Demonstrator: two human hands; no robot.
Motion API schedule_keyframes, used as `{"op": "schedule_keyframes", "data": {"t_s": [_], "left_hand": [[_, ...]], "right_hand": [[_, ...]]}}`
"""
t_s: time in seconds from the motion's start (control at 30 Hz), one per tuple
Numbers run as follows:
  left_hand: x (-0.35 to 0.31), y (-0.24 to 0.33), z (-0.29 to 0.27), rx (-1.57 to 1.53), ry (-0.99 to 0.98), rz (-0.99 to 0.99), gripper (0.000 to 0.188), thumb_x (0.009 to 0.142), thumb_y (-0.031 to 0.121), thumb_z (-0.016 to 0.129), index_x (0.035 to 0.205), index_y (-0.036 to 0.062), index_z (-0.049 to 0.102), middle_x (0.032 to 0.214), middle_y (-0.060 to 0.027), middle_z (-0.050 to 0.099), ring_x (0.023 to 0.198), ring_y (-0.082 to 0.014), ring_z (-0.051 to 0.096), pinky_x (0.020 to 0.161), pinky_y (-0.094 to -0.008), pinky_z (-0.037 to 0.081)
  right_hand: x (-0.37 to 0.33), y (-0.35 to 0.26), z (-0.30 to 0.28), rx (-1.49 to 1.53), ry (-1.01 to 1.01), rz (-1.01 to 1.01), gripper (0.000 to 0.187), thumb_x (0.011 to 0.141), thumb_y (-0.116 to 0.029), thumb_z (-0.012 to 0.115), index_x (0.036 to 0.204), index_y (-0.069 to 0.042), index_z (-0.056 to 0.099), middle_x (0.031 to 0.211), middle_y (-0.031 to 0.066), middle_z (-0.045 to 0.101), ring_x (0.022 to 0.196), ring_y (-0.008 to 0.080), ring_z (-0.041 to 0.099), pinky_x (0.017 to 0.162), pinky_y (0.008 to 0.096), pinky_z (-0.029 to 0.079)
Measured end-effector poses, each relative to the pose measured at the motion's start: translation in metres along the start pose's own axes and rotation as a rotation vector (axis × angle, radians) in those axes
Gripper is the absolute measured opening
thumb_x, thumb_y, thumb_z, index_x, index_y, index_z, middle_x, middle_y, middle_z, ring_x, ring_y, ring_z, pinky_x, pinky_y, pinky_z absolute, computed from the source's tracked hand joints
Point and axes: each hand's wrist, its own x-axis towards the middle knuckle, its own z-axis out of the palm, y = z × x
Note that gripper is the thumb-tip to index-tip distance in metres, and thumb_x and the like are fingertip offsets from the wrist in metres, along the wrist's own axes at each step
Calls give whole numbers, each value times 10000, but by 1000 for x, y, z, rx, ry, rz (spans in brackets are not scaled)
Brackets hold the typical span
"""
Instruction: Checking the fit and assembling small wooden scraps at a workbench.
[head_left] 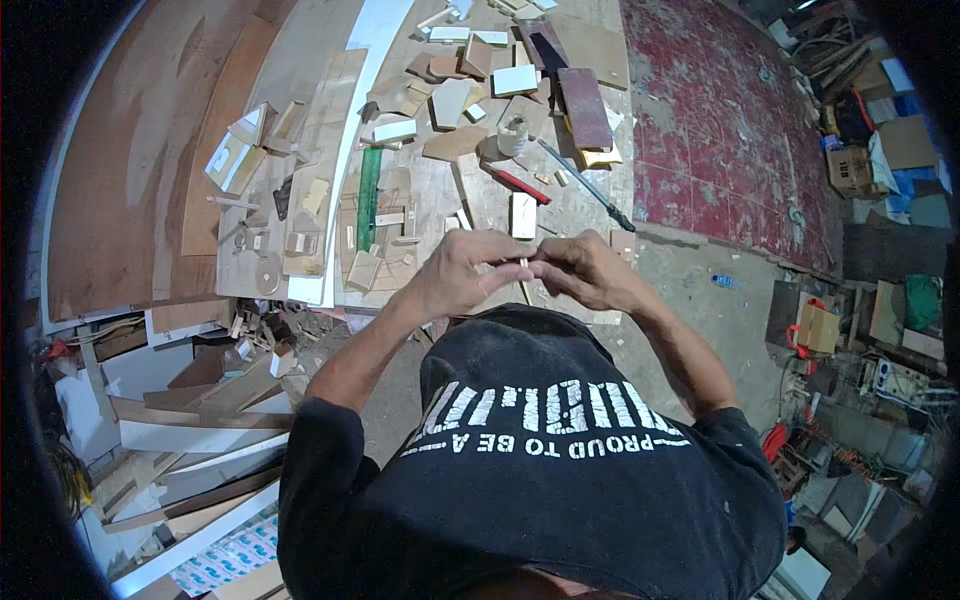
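Observation:
Both hands meet over the near edge of the wooden worktable [600, 290], just in front of my body. My left hand [472, 272] is closed in a pinch on a thin pale wooden strip [525, 290]. Against it, the bent fingers of my right hand [588, 270] pinch at the same spot, and their tips partly hide the strip. Just beyond the fingers lies a small white-faced wooden block [523, 215]. Farther off are a red-handled tool [522, 186], a long grey rod-like tool [585, 185] with a dark end, and an open whitish jar [513, 136].
Wood offcuts [455, 105] and white-faced blocks crowd the far table. At left are a green strip [369, 200], a small wooden house-like assembly [237, 155] and large brown boards [130, 150]. Scrap boards [200, 435] pile up at lower left. Worn red flooring [730, 130] lies right.

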Motion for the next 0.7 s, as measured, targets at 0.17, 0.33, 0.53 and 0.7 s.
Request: {"op": "schedule_keyframes", "data": {"t_s": [0.17,0.33,0.53,0.7], "left_hand": [[-23,15,8,-50,49,-101,177,850,64,692,1013,-4,705,889,-96,715,742,-104,634,679,-233,509],[-66,-27,-74,-60,402,-374,212,890,106,677,1049,-33,689,894,-71,705,766,-93,635,702,-237,526],[-78,-99,-58,-190,587,-553,294,844,105,730,1082,-58,672,911,-72,695,755,-101,626,712,-225,509],[-88,-172,-14,-401,639,-552,335,832,106,740,1108,-61,651,904,-85,697,761,-117,643,711,-240,527]], "right_hand": [[-22,2,6,-172,-29,-193,62,865,-15,596,922,5,611,681,172,591,584,308,602,567,402,466],[-64,3,-34,-314,194,-104,65,870,-20,592,927,3,612,705,180,592,603,334,600,561,391,470],[-19,52,13,30,183,118,261,991,-236,517,991,18,577,683,93,585,604,147,556,567,305,441],[30,104,67,143,218,108,199,974,-176,515,1067,-9,571,700,85,597,598,140,551,575,303,451]]}}
